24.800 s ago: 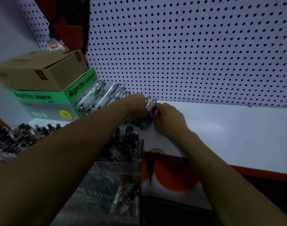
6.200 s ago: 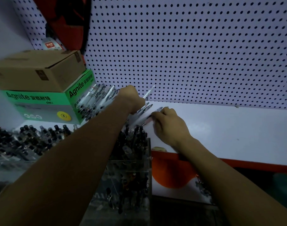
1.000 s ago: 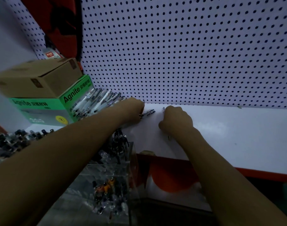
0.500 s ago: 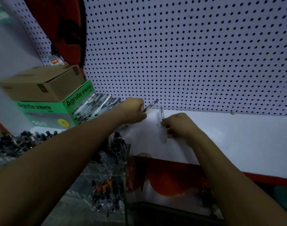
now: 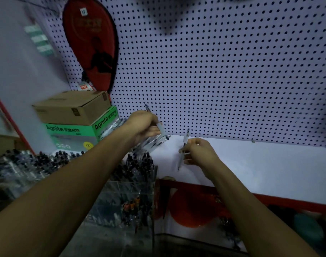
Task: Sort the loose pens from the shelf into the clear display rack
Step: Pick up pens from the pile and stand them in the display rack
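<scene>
Above the white shelf point(image 5: 251, 164), in front of the pegboard point(image 5: 214, 71), both hands are raised and each holds pens. The left hand point(image 5: 143, 126) has its fingers curled round a small bundle of pens point(image 5: 154, 140); one of them sticks up past the knuckles towards the pegboard, and the others fan out below the palm, pointing right and slightly down. They have clear, frosted barrels with dark tips and dark ink tubes inside, though blur hides finer detail. The right hand point(image 5: 197, 151) pinches a single pen point(image 5: 182, 151) between thumb and fingertips. That pen stands nearly upright, a little tilted, with its top near the pegboard's lower edge and its point hanging just over the shelf. Its barrel is see-through with a dark section near the middle. The two hands are apart, with a bare stretch of shelf showing between them.

Below the left wrist stands the clear rack point(image 5: 128, 197), its compartments packed with upright pens whose dark caps crowd the top; a few orange-tipped ones show lower down through the front wall. More dark-capped pens point(image 5: 19, 164) fill the space to the left. At the back left a green box point(image 5: 80, 132) printed "Agnite" carries a brown cardboard box point(image 5: 71, 106) on top. Another heap of loose clear pens point(image 5: 117, 123) rests against the green box, partly hidden behind the left forearm. A red racket cover point(image 5: 91, 43) hangs on the pegboard above the boxes.
</scene>
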### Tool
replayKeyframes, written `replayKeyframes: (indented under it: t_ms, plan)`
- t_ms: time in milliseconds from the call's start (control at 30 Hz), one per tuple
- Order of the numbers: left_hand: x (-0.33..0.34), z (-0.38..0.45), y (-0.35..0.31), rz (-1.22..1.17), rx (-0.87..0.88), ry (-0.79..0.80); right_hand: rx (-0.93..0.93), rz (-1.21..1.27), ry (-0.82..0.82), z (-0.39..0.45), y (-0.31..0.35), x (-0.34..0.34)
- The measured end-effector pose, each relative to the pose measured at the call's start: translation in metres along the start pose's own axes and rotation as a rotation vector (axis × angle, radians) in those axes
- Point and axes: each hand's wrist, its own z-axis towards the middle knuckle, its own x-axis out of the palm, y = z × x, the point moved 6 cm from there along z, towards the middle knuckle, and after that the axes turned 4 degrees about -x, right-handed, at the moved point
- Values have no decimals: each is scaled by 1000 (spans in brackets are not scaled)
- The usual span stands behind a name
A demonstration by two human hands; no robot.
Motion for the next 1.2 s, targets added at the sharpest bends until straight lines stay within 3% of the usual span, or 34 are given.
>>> replayKeyframes:
  t_ms: [267, 467, 833, 1200]
  plan:
    - [-30, -87, -14, -161, 262, -80, -115, 50, 90, -57, 60, 25]
    - [-56, -161, 10, -27, 443, -98, -299, -97, 195, -104, 69, 54]
    - [-120, -179, 86, 364, 381, -169, -597, -577, 158, -147, 48, 82]
    - [-111, -182, 97, 529, 513, -166, -586, -848, 262, -145, 20, 97]
